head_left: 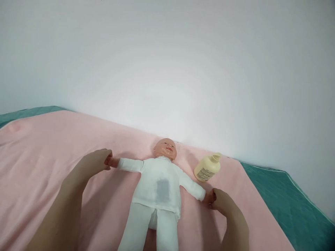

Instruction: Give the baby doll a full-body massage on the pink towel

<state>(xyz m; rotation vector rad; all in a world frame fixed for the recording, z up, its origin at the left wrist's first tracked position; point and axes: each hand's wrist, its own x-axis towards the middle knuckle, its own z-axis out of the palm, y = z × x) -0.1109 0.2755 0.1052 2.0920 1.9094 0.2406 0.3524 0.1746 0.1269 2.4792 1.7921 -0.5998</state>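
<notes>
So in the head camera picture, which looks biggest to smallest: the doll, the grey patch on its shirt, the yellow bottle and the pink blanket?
Largest to smallest, as they look there:
1. Pink blanket
2. Doll
3. Yellow bottle
4. Grey patch

White-clad doll [157, 184] on its back, arms wide

Bare left forearm [66, 202], bare right forearm [237, 226], both tapering to wrists [83, 170], bare left grip [98, 160], bare right grip [222, 201]
</notes>
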